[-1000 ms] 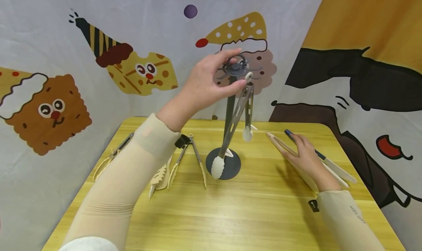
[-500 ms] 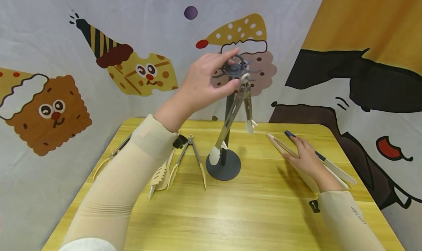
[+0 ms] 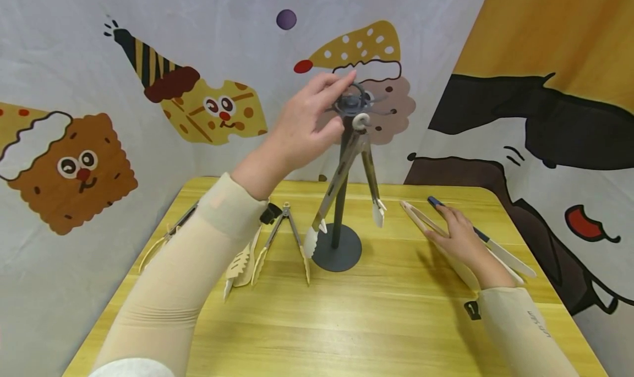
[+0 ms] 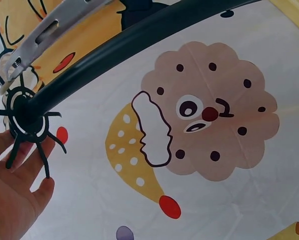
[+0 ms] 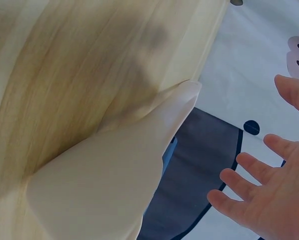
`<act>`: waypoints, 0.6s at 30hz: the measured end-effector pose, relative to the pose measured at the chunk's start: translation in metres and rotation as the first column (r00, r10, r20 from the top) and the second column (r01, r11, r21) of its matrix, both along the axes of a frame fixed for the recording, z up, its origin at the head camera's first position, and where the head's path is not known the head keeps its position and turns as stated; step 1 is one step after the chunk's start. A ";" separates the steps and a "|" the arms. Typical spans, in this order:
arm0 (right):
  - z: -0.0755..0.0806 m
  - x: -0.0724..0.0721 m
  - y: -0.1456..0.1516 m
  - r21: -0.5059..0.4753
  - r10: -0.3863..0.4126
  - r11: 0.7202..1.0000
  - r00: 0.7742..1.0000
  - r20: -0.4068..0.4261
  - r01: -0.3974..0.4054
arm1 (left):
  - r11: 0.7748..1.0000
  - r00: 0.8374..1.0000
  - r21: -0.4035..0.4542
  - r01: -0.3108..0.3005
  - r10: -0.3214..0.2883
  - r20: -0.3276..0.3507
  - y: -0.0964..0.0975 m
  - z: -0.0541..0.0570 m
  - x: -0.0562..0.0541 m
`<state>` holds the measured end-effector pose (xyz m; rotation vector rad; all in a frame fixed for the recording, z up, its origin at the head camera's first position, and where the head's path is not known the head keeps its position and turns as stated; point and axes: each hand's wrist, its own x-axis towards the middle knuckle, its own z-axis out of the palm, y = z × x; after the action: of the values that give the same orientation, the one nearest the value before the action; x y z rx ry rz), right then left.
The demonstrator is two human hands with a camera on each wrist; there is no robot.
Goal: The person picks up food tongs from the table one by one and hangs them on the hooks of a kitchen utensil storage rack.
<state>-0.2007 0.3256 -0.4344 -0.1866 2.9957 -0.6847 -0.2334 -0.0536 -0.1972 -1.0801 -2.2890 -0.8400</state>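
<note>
My left hand [image 3: 304, 124] is at the top of a dark utensil stand [image 3: 338, 201], thumb and fingers spread about its hooks. In the left wrist view its fingers touch the ring of hooks [image 4: 27, 117]. From a hook at the front hang metal tongs [image 3: 333, 187] by a white loop, their arms spread and tips pale. My right hand [image 3: 460, 236] is over pale tongs [image 3: 415, 217] on the table's right side. Its fingers look extended and spread in the right wrist view, apart from the broad pale blade [image 5: 99, 185]. A blue-handled utensil [image 3: 435, 201] lies beside it.
Two more metal tongs [image 3: 295, 231] with pale tips and pale slotted utensils [image 3: 239, 264] lie on the table [image 3: 317, 327], left of the stand's round base [image 3: 349, 253]. A small black tag [image 3: 473, 310] is near my right sleeve. A printed cloth [image 3: 238, 30] hangs behind.
The hook ring has turned with my left hand on it, and the hanging tongs have swung round to the left and front. The left thumb has shifted left. My right hand stays in place.
</note>
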 end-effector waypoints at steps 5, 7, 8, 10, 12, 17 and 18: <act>-0.002 -0.001 0.000 0.001 0.001 1.000 1.000 -0.003 -0.001 | 0.999 0.999 0.022 0.023 -0.024 0.022 -0.001 -0.002 -0.001; -0.002 -0.001 0.000 0.001 0.002 1.000 1.000 -0.005 -0.002 | 0.999 0.999 0.025 0.026 -0.027 0.039 -0.001 -0.003 -0.001; -0.002 -0.001 0.000 0.003 0.002 1.000 1.000 -0.007 -0.002 | 0.999 0.999 0.026 0.026 -0.027 0.047 -0.001 -0.003 -0.001; -0.002 0.000 0.000 0.003 0.001 1.000 1.000 -0.007 -0.001 | 0.999 0.998 0.028 0.024 -0.025 0.063 -0.001 -0.003 -0.001; -0.002 0.000 0.000 0.004 0.001 1.000 1.000 -0.003 -0.001 | 1.000 0.997 0.027 0.016 -0.018 0.073 -0.001 -0.003 -0.001; -0.001 0.000 0.000 0.002 -0.006 1.000 1.000 0.013 0.006 | 0.999 0.997 0.034 0.002 -0.005 0.078 0.001 -0.003 -0.001; -0.001 0.000 0.000 0.002 -0.008 1.000 1.000 0.015 0.008 | 0.999 0.997 0.039 0.002 -0.005 0.079 0.001 -0.003 -0.001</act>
<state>-0.2003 0.3253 -0.4357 -0.1690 2.9844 -0.6815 -0.2341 -0.0524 -0.2001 -1.0510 -2.3258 -0.9409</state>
